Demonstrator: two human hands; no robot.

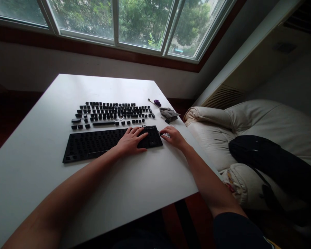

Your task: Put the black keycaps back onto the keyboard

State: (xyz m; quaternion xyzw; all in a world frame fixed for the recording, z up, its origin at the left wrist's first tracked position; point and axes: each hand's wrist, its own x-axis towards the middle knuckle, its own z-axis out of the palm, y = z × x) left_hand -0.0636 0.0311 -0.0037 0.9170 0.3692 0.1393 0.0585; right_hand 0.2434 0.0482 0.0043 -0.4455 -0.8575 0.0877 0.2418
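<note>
A black keyboard point(85, 145) with its keycaps off lies near the middle of the white table. My left hand point(131, 140) rests on its right half, fingers spread and palm down. Just past the keyboard's right end, my right hand point(173, 137) pinches a small dark thing point(161, 134) between thumb and fingertips; it is too small to name. Behind the keyboard, loose black keycaps point(93, 116) are laid out in rows, with the long space bar keycap point(103, 123) in the front row.
A crumpled grey cloth point(168, 114), a thin-handled brush point(152, 102) and a purple item point(157, 102) lie at the table's right edge. A cream sofa point(209, 128) with a dark bag point(264, 155) stands to the right. Windows point(145, 24) are beyond the white table point(31, 148).
</note>
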